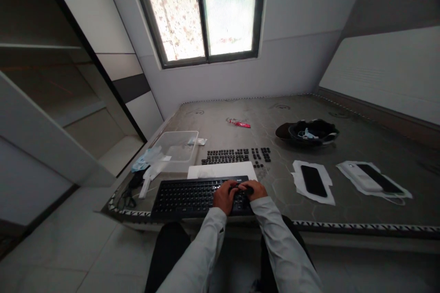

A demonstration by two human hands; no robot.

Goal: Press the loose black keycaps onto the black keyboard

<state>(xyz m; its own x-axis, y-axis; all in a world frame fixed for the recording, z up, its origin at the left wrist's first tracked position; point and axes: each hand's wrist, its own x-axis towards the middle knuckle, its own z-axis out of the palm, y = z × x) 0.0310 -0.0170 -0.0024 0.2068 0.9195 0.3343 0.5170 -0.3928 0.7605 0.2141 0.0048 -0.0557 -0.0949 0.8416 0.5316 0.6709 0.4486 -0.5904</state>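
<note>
A black keyboard (185, 198) lies at the near edge of the grey table (275, 119). Both hands rest on its right part. My left hand (224, 197) presses down on the keys. My right hand (253, 190) has its fingers curled around a small dark object that I cannot make out. Behind the keyboard lies a white sheet (222, 171), and beyond it loose black keycaps (237, 155) are laid out in rows.
A clear plastic box (177, 146) stands left of the keycaps, with white wipes and a black cable near it. A black phone (313, 181) on white paper, a white device (362, 177), a black helmet (311, 132) and a red wrapper (239, 122) lie further off.
</note>
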